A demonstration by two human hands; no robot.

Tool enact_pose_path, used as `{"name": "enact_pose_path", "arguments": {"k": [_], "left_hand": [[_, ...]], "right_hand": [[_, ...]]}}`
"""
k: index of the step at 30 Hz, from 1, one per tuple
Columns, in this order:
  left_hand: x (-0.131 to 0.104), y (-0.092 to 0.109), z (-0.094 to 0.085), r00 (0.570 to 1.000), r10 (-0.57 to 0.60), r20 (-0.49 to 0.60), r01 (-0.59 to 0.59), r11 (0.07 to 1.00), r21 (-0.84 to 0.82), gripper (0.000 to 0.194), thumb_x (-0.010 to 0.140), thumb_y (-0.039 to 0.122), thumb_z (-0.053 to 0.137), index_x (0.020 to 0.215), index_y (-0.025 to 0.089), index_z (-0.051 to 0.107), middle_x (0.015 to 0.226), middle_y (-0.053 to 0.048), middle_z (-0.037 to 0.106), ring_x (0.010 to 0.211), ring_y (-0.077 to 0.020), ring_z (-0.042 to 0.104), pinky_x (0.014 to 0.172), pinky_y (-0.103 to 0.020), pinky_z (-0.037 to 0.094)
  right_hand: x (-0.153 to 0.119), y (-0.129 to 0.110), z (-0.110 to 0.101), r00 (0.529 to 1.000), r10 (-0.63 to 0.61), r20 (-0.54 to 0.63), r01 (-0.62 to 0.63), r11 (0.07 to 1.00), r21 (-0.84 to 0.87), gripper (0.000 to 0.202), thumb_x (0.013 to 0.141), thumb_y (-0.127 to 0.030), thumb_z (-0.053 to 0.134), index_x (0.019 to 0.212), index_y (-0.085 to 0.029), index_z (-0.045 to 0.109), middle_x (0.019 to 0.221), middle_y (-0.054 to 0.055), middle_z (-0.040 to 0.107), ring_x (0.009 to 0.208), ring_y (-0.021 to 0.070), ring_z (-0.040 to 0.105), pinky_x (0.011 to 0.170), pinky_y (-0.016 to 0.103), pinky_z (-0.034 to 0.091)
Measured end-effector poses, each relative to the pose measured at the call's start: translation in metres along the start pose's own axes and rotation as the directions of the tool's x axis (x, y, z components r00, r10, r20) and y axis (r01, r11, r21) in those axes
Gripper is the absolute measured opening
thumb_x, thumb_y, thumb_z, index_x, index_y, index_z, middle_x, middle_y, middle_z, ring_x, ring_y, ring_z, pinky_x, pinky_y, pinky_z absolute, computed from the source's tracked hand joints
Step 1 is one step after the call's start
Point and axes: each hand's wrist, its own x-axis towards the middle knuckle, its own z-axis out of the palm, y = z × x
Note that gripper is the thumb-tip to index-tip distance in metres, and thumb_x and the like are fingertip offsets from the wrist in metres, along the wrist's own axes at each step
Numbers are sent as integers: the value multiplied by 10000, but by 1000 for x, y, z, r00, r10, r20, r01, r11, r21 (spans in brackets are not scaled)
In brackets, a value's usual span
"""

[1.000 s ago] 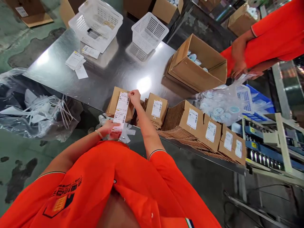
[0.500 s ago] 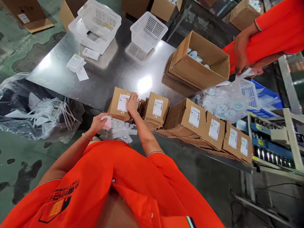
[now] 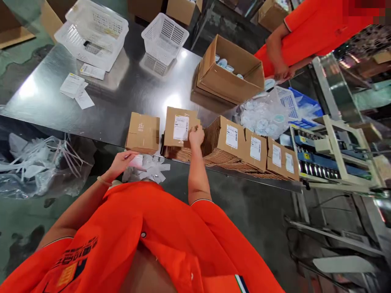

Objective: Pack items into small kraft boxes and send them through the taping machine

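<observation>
Near the table's front edge, my left hand (image 3: 120, 163) is closed on a small pinkish-white paper (image 3: 136, 161), above a heap of white paper strips (image 3: 154, 167). My right hand (image 3: 196, 136) has its fingers bent round the right edge of a flat brown carton (image 3: 170, 122) bearing a white label, which lies on a stack. To its left sits a stack of unlabelled flat cartons (image 3: 143, 132). Right of my right hand, a long row of folded cartons with white labels (image 3: 231, 136) leans along the table edge.
White baskets (image 3: 165, 38) and loose label sheets (image 3: 73, 84) rest on the metal table (image 3: 122, 97). An open box (image 3: 230, 77) and a bag of round items (image 3: 262, 118) lie rightward, beside another person's hands (image 3: 282, 72). A waste bag (image 3: 39, 162) hangs left.
My right hand has moved right, from the left stack to a labelled carton on the middle stack. The left stack now shows an unlabelled top. The view has shifted right.
</observation>
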Motion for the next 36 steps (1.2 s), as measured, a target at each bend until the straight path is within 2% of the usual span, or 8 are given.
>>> {"name": "enact_pose_path", "arguments": {"k": [4,8,10,13,16,23,31,36], "left_hand": [[-12,3,-5,997,-71,13,72,989,-131,753,521,471,1024,1171,167,793,1108,-109,813,938,-266,752,861,-368,632],[-3,1,-16,976,-87,-201,20,949,-315,874,545,399,1000,1330,163,697,1042,-60,772,954,-239,737,887,-358,610],[4,-4,-24,923,-200,-328,39,898,-439,928,595,396,992,1413,167,618,939,-27,749,887,-219,731,865,-349,602],[1,-11,-30,840,-378,-388,96,810,-579,888,833,510,882,1546,176,471,877,-22,740,823,-205,735,828,-337,595],[-16,-16,-23,887,-339,-315,111,817,-566,879,949,634,759,1639,217,408,925,-43,776,845,-228,766,818,-358,606],[-37,-15,-6,956,-141,-257,73,964,-256,687,535,464,1022,1106,134,832,993,-91,836,886,-260,768,857,-374,616],[-23,-17,14,942,-262,-209,201,940,-274,657,492,466,1051,1022,137,844,914,-95,828,880,-300,786,822,-407,638],[-8,-25,19,934,-350,66,352,875,-333,608,441,458,1092,873,122,828,881,-145,825,825,-338,796,745,-438,646]], "right_hand": [[-40,-5,-12,950,-304,76,297,951,87,356,1032,-478,667,1242,-203,749,1358,217,694,1334,385,648,1043,554,559],[-147,-38,50,417,-679,605,259,726,637,348,825,-517,881,915,-201,766,935,50,742,932,258,693,818,369,576],[-188,-49,77,275,-667,693,56,731,681,324,807,-480,872,828,-199,712,769,-11,674,761,189,623,717,302,519],[-212,-61,97,443,-579,684,-82,734,675,278,814,-422,843,893,-237,651,684,-74,583,669,143,552,665,253,459],[-211,-72,100,580,-530,619,-83,717,692,294,810,-410,841,927,-271,610,656,-98,528,640,139,528,651,245,448],[-205,-79,92,520,-534,667,-69,752,655,227,760,-401,852,794,-243,692,697,-36,659,695,165,605,676,277,514],[-216,-45,67,685,-588,431,233,737,635,139,878,-283,734,740,-264,738,946,49,793,991,262,743,999,418,590],[-150,-63,66,769,-572,286,346,749,565,137,898,-206,724,773,-250,690,1134,81,754,1145,269,690,1073,411,562]]}}
